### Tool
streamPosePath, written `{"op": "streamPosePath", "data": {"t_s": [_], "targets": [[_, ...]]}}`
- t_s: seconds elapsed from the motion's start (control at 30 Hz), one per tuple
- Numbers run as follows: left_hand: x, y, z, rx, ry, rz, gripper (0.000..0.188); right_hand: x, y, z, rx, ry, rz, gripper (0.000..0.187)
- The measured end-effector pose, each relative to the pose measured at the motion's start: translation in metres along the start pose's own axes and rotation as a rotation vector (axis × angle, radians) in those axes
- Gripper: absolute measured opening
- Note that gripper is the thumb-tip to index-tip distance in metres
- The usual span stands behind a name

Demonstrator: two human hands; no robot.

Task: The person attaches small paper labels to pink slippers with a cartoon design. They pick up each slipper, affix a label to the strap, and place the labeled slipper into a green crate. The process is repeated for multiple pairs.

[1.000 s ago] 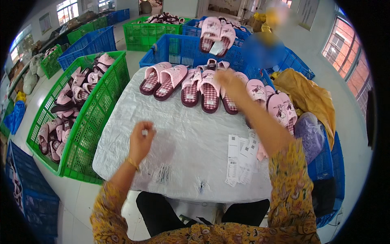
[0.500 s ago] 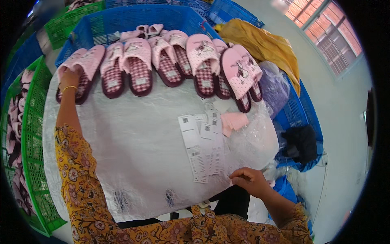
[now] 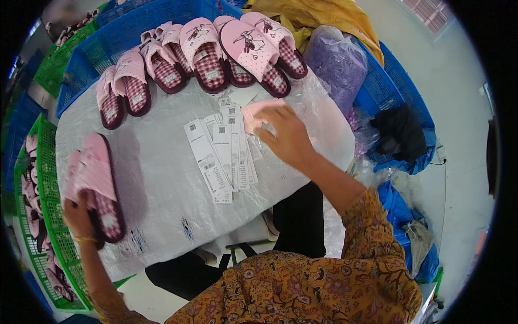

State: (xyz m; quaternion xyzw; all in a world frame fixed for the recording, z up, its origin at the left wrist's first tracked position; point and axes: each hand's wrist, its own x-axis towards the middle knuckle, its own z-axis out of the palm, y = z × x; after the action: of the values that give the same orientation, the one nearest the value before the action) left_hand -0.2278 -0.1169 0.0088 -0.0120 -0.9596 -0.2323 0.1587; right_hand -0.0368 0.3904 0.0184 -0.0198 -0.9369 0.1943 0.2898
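Observation:
My left hand [image 3: 81, 218] grips a pair of pink slippers [image 3: 97, 173] at their openings, at the table's left edge; their dark soles stand partly tipped on their sides. My right hand [image 3: 286, 135] is over some pink paper pieces [image 3: 259, 110], its fingertips at them and its thumb apart from the fingers. Beside it lies a fanned bunch of white printed labels [image 3: 208, 162]. Along the far side stands a row of more pink slippers [image 3: 202, 51] with checked maroon insoles, several pairs, some leaning on one another.
A table [image 3: 162, 151] covered in clear plastic holds everything. A green crate [image 3: 51, 216] of slippers stands at the left, a blue crate [image 3: 102, 54] behind. At the right are a purple bagged bundle [image 3: 337, 65], a yellow cloth [image 3: 324, 16] and a black cloth [image 3: 402, 132] on a blue crate.
My left hand has drawn the leftmost slipper pair out of the row and towards me. My right hand has moved from the near table edge up to the pink paper. The view has shifted.

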Motion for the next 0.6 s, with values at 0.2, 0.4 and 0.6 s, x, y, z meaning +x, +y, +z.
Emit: {"op": "streamPosePath", "data": {"t_s": [0.2, 0.4, 0.6], "targets": [[-0.117, 0.040, 0.020, -0.089, 0.097, 0.086, 0.041, 0.034, 0.030, 0.009, -0.440, -0.390, 0.113, 0.036], [-0.135, 0.045, 0.016, -0.272, -0.050, -0.007, 0.031, 0.019, 0.058, 0.030, -0.551, -0.372, 0.082, 0.016], [-0.156, 0.046, 0.013, -0.388, -0.040, -0.007, 0.048, -0.002, 0.047, 0.026, -0.632, -0.211, -0.047, 0.009]]}}
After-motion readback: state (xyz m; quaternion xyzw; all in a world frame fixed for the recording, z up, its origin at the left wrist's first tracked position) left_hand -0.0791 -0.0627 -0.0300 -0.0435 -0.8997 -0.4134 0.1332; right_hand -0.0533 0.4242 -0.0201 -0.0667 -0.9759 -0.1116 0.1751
